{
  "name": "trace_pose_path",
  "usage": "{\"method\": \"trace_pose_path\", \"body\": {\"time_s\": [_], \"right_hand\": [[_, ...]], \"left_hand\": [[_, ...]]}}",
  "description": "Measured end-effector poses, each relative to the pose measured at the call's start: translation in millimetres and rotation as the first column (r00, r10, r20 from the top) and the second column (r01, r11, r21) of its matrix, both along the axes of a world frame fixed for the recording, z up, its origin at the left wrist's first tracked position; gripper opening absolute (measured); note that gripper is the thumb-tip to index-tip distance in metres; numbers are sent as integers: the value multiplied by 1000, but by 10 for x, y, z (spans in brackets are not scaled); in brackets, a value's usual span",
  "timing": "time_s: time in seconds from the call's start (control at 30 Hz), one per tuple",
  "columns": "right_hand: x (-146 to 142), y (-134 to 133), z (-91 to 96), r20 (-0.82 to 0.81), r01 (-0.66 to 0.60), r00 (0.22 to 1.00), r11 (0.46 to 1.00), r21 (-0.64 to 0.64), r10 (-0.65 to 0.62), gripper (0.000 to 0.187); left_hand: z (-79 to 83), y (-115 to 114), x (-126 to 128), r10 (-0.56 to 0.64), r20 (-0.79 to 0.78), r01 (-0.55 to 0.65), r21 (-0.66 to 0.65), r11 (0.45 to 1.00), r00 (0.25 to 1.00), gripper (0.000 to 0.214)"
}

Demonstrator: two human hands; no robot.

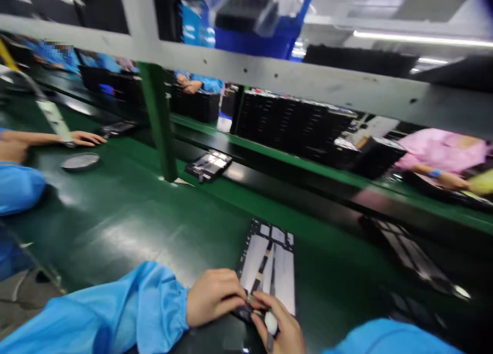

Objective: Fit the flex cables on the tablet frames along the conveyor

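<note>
An opened tablet-like device (271, 267) with silver panels and a dark frame lies on the green bench in front of me. My left hand (213, 295) rests on its near edge with the fingers curled and pressed down on it. My right hand (279, 326) is closed on a small tool with a white tip (270, 323), held at the same near edge. Both my sleeves are bright blue. The picture is blurred by motion.
A green post (158, 123) stands mid-bench. A second open device (208, 165) lies on the dark conveyor, another (414, 254) at the right. Stacks of black trays (292, 125) sit behind. A co-worker's hand (82, 137) reaches in at the left, one in pink (439, 154) works at the right.
</note>
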State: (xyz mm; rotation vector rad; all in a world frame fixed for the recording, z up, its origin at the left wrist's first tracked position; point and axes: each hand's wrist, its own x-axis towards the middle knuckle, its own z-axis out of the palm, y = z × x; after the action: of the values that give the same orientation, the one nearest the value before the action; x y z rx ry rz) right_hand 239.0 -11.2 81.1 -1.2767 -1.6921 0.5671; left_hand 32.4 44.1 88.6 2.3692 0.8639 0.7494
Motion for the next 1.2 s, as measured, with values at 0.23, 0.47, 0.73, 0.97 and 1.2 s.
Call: {"method": "trace_pose_path", "body": {"time_s": [0.23,0.47,0.73,0.97,1.2], "right_hand": [[141,3,81,-32,-82,996,985,-151,78,27],[111,-8,103,-8,-85,996,987,-140,85,36],[-11,21,194,111,-24,993,994,-103,36,41],[-15,30,215,-6,-42,999,983,-181,41,37],[-36,23,223,-10,-24,1000,982,-185,23,33]], "left_hand": [[7,135,-29,-18,108,27,-88,996,994,30],[14,142,-33,17,-11,-16,42,999,1000,27],[72,98,-19,-44,26,45,-48,998,999,24],[96,56,50,-45,133,71,-201,977,990,21],[105,74,15,-39,150,73,-227,971,988,16]]}}
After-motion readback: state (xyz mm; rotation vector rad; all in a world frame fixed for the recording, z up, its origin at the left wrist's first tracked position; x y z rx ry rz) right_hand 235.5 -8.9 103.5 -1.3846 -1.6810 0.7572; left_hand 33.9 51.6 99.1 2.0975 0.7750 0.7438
